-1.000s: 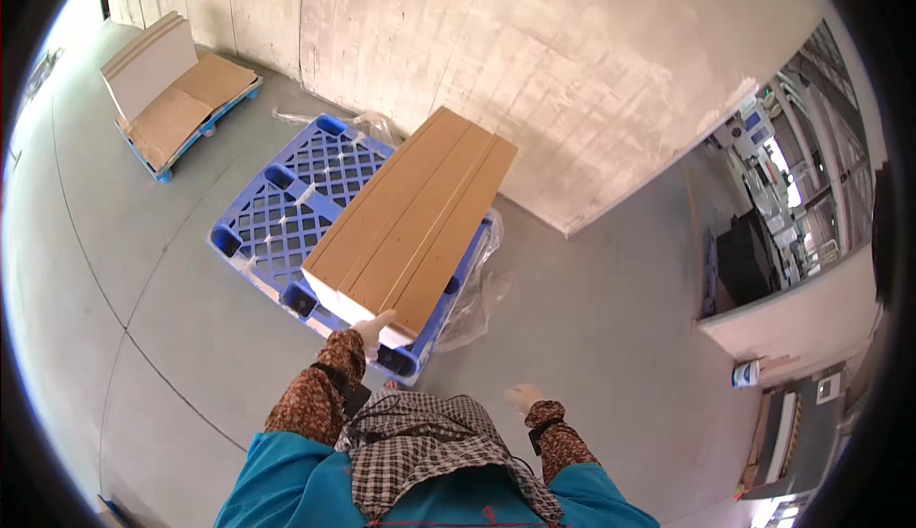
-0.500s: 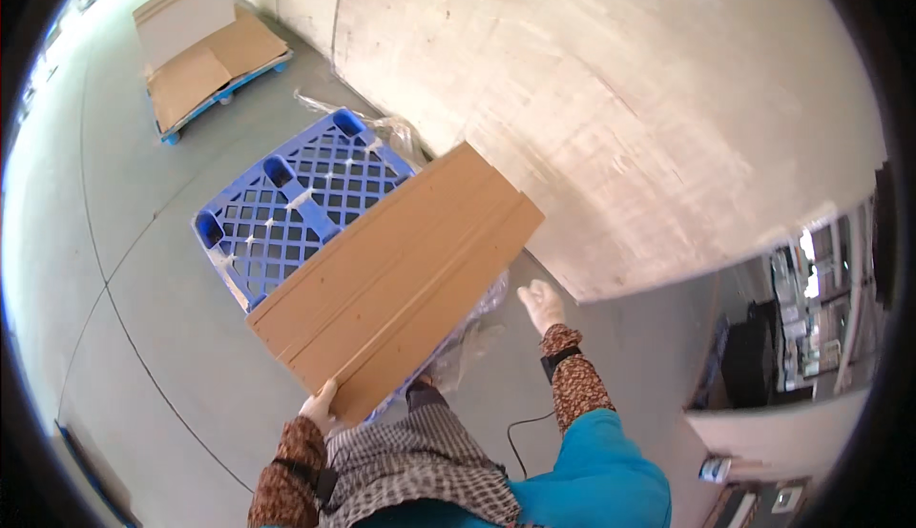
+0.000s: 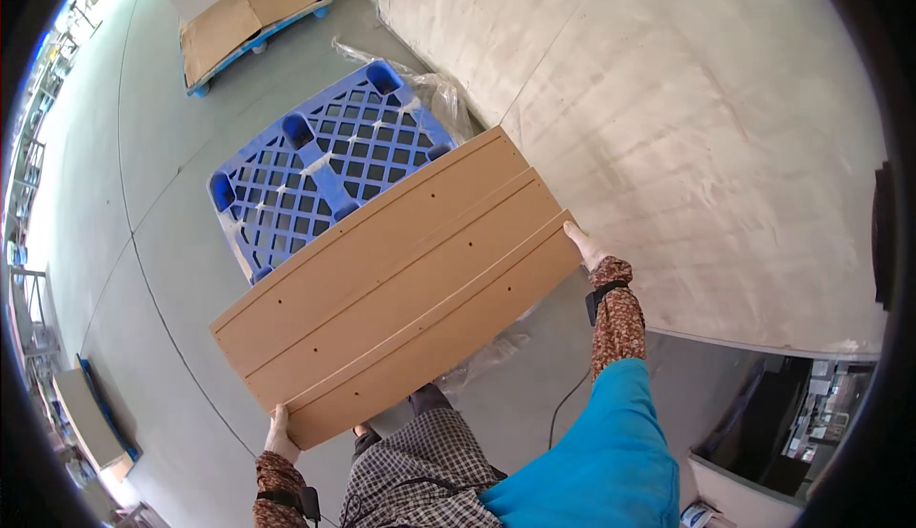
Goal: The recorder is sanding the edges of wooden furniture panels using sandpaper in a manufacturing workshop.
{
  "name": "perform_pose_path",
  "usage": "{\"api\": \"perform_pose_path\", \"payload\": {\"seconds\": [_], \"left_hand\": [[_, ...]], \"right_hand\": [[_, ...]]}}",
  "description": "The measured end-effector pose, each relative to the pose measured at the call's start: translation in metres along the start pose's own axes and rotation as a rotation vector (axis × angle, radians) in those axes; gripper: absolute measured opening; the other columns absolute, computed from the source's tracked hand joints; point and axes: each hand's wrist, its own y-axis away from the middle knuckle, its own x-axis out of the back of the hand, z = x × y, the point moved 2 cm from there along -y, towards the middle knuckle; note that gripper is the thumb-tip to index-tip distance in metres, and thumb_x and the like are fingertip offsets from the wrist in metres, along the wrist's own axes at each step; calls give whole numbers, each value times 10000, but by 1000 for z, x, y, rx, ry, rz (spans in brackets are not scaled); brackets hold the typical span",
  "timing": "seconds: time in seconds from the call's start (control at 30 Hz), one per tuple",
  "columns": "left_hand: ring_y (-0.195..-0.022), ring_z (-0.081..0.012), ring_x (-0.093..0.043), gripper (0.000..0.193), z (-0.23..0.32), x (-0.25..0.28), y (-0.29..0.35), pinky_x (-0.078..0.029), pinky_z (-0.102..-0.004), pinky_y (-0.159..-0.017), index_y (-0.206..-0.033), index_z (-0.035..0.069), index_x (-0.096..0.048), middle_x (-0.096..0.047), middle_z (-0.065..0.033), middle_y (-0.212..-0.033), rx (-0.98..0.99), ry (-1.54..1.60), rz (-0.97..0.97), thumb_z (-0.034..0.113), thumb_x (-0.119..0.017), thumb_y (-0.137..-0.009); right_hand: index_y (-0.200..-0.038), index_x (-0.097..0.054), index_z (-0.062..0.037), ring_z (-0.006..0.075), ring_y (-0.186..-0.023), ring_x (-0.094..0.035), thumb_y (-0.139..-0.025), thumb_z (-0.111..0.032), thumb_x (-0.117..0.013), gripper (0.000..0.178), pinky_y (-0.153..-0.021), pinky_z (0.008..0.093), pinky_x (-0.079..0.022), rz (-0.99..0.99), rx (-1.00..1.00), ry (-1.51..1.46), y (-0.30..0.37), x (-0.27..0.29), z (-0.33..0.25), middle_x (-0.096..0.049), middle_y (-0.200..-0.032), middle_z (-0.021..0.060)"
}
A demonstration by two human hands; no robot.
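Observation:
Brown flat panels (image 3: pixel 391 289) with parallel stepped edges and several small dark holes lie slantwise in front of me, overlapping the near part of a blue plastic pallet (image 3: pixel 329 180). My left hand (image 3: pixel 281 435), in a light glove, is closed on the panels' near left corner, thumb on top. At their right end my right hand (image 3: pixel 587 245), also gloved, grips the nearest panel's corner. The fingers of both hands beneath the panels are hidden. Whether the panels rest on the pallet or are lifted off it, I cannot tell.
A pale wall (image 3: pixel 687 146) runs along the right side. Crumpled clear plastic film (image 3: pixel 444 99) lies between pallet and wall, with more film (image 3: pixel 487 356) near my feet. At the far left stands a blue dolly (image 3: pixel 258 46) carrying cardboard sheets (image 3: pixel 224 27). A dark cable (image 3: pixel 563 404) trails on the floor.
My right hand has gone from an empty closed hand beside the panels to gripping their right end. The panels have shifted left and toward me, and their small holes now show.

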Motion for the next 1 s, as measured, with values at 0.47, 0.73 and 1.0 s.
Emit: {"api": "perform_pose_path", "payload": {"seconds": [0.47, 0.73, 1.0], "left_hand": [[-1347, -241, -529, 681, -9, 2, -4, -483, -514, -1082, -1498, 206, -461, -544, -23, -1479, -38, -62, 52, 546, -679, -949], [-1282, -278, -584, 690, -14, 28, -14, -495, -546, -1054, -1432, 186, -550, -619, -62, -1396, 24, 47, 112, 564, -742, -888], [-1237, -274, -614, 663, -14, 36, -10, -529, -504, -1005, -1419, 169, -561, -646, -70, -1353, -59, 35, 128, 550, -733, -904]], "right_hand": [[-1459, -504, 24, 228, -1281, -552, -925, -601, -675, 840, -1104, 359, -417, -152, -98, -140, 48, -7, -46, -603, -1395, 150], [-1475, -491, 1, 228, -1295, -540, -939, -578, -674, 810, -1094, 355, -427, -196, -58, -125, 44, -4, -40, -586, -1413, 141], [-1424, -526, 32, 212, -1263, -558, -1009, -530, -594, 702, -1090, 359, -430, -136, -162, -47, 59, 13, 7, -617, -1368, 135]]}}
